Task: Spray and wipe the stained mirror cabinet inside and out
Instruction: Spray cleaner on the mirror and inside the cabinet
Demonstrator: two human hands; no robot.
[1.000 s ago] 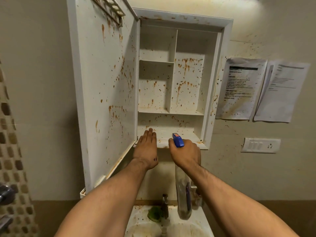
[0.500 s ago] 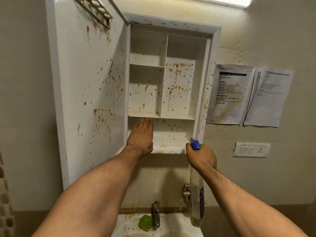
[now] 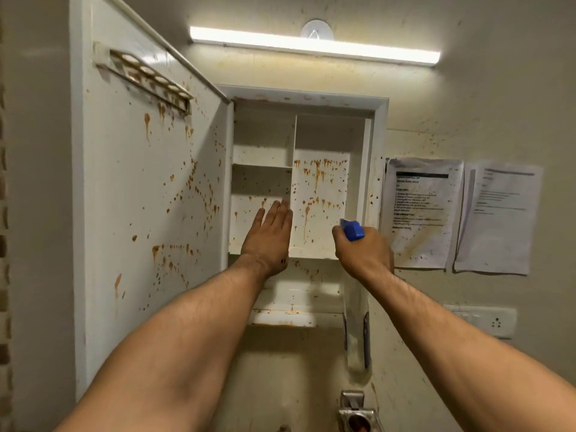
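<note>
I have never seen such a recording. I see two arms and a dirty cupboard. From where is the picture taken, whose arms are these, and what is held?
There is no machine: the arms belong to a person who wears a camera on the head, looking forward and down. The left hand is flat and empty, raised before the open mirror cabinet; whether it touches, I cannot tell. The right hand grips a spray bottle with a blue head. Brown stains cover the cabinet's inside and its door, swung open to the left. Two papers hang on the wall beside it.
</note>
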